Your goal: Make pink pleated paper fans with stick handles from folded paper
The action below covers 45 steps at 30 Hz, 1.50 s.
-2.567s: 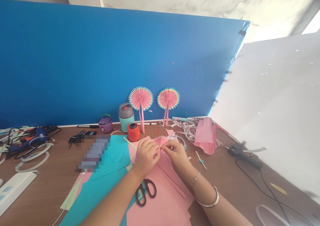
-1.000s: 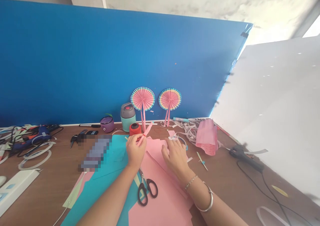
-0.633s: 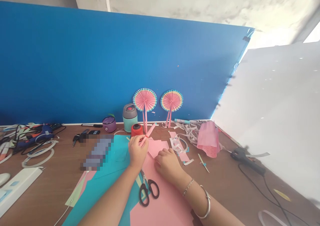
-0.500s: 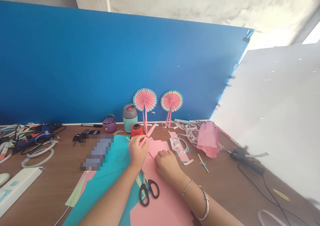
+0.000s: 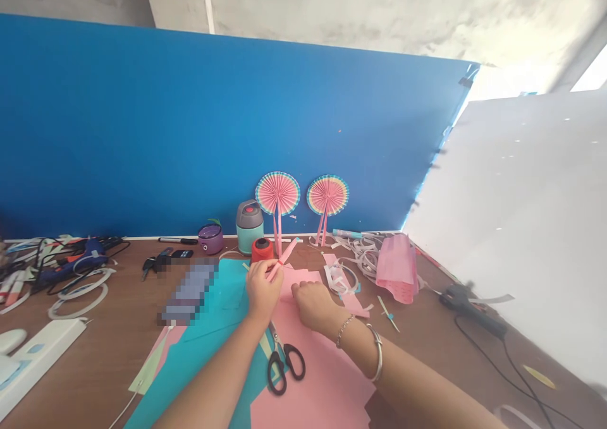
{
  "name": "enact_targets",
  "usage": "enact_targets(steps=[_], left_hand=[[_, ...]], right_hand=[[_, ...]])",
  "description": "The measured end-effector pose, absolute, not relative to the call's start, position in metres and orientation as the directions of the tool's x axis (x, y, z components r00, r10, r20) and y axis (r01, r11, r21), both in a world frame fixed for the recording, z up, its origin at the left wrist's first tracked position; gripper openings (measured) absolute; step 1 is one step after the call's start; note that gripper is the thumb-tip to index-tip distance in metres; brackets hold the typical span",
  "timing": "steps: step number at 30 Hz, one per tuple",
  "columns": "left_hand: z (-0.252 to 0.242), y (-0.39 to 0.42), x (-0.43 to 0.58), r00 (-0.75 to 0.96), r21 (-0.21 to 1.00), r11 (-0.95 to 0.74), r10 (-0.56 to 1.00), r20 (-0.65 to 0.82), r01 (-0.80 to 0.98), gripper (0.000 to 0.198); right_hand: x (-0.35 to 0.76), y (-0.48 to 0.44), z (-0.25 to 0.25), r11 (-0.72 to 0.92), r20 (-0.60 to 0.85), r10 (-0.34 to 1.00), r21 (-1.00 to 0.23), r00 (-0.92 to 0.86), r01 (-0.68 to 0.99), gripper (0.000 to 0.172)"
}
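My left hand (image 5: pixel 263 290) is closed around a narrow folded pink paper strip (image 5: pixel 289 252) with a red band round it, its tip pointing up and right. Just right of it, my right hand (image 5: pixel 313 304) is curled low over the pink paper (image 5: pixel 308 366); whether its fingers pinch anything is too small to tell. Black-handled scissors (image 5: pixel 285 359) lie below the hands, their blades partly hidden by my left hand. Teal paper (image 5: pixel 208 328) spreads under my left arm. Two round pleated paper fans, one left (image 5: pixel 277 194) and one right (image 5: pixel 327 195), lean against the blue panel.
A red spool (image 5: pixel 262 250), a teal-grey jar (image 5: pixel 250 228) and a purple pot (image 5: pixel 210 239) stand behind. Curled white strips (image 5: pixel 363 252) and a pink bag (image 5: pixel 397 268) lie right, with a glue gun (image 5: pixel 472 306) beyond. A phone (image 5: pixel 190 290) and a power strip (image 5: pixel 40 362) are left.
My right hand has shifted slightly up and left from the pink paper's right side, its forearm more level. The whole view has moved a little. My left hand still holds the folded strip.
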<state>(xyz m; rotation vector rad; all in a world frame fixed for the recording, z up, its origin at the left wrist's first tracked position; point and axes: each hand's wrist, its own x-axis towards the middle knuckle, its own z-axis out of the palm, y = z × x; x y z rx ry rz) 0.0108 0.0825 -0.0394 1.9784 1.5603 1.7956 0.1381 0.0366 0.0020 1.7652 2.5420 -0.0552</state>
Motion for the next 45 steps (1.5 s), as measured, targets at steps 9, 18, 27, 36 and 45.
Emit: enact_targets(steps=[9, 18, 27, 36, 45], left_hand=[[-0.033, 0.078, 0.012, -0.015, 0.522, -0.565, 0.669, 0.743, 0.639, 0.007], [-0.024, 0.062, 0.022, 0.270, 0.274, -0.641, 0.618, 0.738, 0.717, 0.011], [-0.023, 0.057, 0.024, 0.315, 0.221, -0.671, 0.580, 0.751, 0.708, 0.012], [-0.023, 0.057, 0.024, 0.317, 0.245, -0.693, 0.577, 0.753, 0.678, 0.012], [-0.023, 0.057, 0.024, 0.323, 0.249, -0.704, 0.573, 0.754, 0.665, 0.014]], right_hand=[[0.183, 0.036, 0.012, 0.395, 0.310, 0.901, -0.293, -0.304, 0.871, 0.024], [0.195, 0.033, 0.007, 0.501, 0.584, 0.763, -0.261, -0.279, 0.825, 0.018], [0.199, 0.038, 0.000, 0.461, 0.570, 0.782, -0.255, -0.253, 0.850, 0.018], [0.200, 0.038, 0.000, 0.451, 0.560, 0.792, -0.267, -0.244, 0.852, 0.018], [0.200, 0.037, 0.003, 0.433, 0.539, 0.805, -0.251, -0.246, 0.865, 0.019]])
